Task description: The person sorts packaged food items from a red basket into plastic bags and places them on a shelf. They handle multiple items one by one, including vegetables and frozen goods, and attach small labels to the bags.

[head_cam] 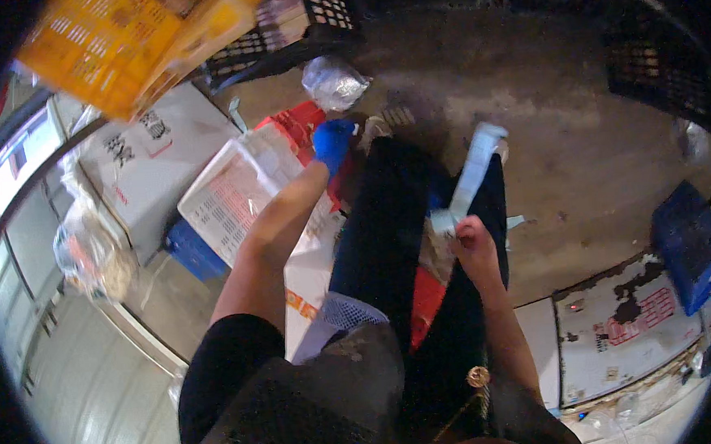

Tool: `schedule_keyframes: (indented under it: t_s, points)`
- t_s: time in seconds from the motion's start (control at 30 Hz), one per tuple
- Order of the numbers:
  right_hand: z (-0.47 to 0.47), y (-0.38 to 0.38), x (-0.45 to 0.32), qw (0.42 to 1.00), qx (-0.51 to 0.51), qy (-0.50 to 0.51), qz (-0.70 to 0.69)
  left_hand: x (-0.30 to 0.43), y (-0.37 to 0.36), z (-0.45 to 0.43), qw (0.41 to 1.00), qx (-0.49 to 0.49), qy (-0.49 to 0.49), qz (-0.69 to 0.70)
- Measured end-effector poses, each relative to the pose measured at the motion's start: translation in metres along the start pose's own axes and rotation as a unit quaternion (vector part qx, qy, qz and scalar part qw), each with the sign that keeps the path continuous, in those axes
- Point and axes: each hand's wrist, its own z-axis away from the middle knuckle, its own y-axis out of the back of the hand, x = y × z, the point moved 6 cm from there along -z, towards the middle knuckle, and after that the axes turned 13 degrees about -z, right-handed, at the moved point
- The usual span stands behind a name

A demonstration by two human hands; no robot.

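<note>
My left hand (333, 143), in a blue glove, is curled beside a red plastic bag (294, 125) at the edge of a white foam box (224, 215). A small white bit shows at its fingers, too blurred to name. Above my lap, my bare right hand (478, 245) pinches the lower end of a long pale blue paper strip (475, 163). The strip rises away from my fingers and folds over at its top. Between my legs a red surface (429, 303) is partly visible. A clear plastic bag (335, 83) lies on the floor just beyond my left hand.
A yellow plastic crate (107, 48) looms at the upper left, with a black crate (333, 6) beside it. White boxes (162, 160) stand at left; another white box (631, 333) lies at right near a blue bin (690, 247). A stuffed clear bag (92, 256) hangs at left.
</note>
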Motion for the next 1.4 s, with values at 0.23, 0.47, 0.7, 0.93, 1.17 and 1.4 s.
schedule_keyframes:
  t_s: [0.23,0.47,0.7,0.93,1.17,1.4]
  points:
    - [-0.017,-0.012,0.071,0.973,0.014,-0.13,-0.189,-0.032,-0.043,-0.185,0.863,0.209,-0.198,-0.416]
    - [-0.042,-0.011,0.089,0.975,0.054,-0.163,-0.139,-0.05,-0.069,-0.246,0.775,0.263,-0.125,-0.561]
    - [-0.046,0.018,0.102,0.958,0.115,-0.202,-0.167,-0.102,-0.164,-0.189,0.902,0.057,0.12,-0.41]
    - [-0.056,0.026,0.02,0.973,0.154,-0.032,-0.171,0.042,-0.145,-0.004,0.972,-0.179,-0.043,0.145]
    - [-0.004,0.022,-0.154,0.964,0.149,0.125,-0.179,0.292,0.063,0.198,0.909,-0.189,-0.21,0.307]
    - [0.086,0.028,-0.29,0.934,0.083,0.178,-0.299,0.394,0.211,0.31,0.934,-0.026,-0.348,0.07]
